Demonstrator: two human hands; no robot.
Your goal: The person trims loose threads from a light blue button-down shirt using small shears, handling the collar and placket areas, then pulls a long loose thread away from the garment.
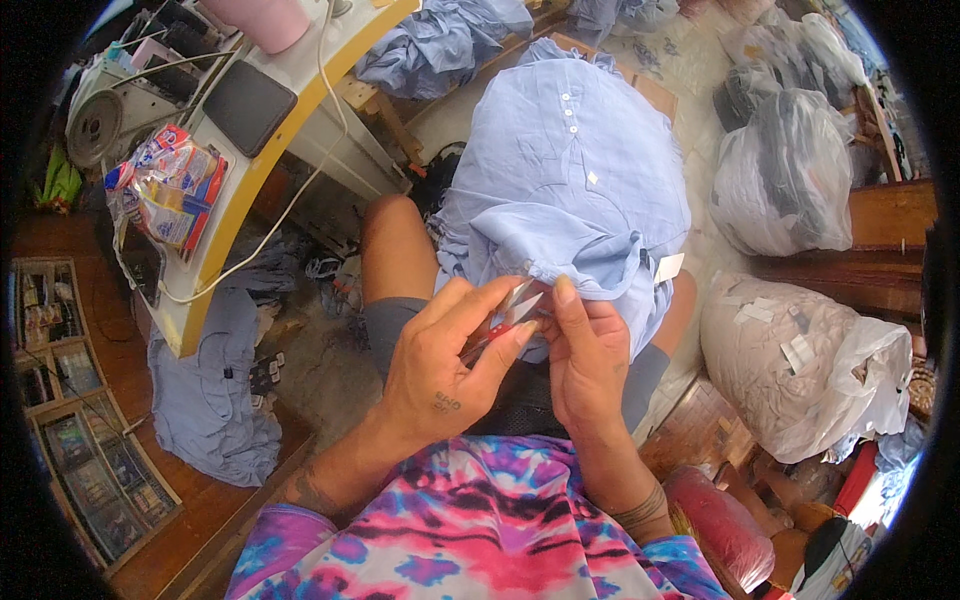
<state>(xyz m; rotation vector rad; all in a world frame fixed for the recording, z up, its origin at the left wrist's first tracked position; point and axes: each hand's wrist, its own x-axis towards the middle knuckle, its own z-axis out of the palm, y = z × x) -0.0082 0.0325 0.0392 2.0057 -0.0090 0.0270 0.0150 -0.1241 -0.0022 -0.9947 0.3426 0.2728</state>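
A light blue garment (570, 215) with small white buttons and a white tag lies spread over my lap and away in front of me. My left hand (440, 350) is closed around a small pair of thread snips (520, 309). Their bright blades are parted and point up toward the cloth, and a bit of red shows at the handle. Beside them, my right hand (588, 360) pinches the near edge of the garment between thumb and fingers. The fingers partly hide the cloth at the blade tips, so I cannot tell whether the blades touch it.
At the left stands a yellow-edged table (235, 220) with a dark phone (249, 107), a colourful plastic packet (175, 190) and a white cable. More blue cloth (215, 390) hangs below it. Stuffed clear bags (785, 170) and a bag of beige cloth (790, 360) stand at the right.
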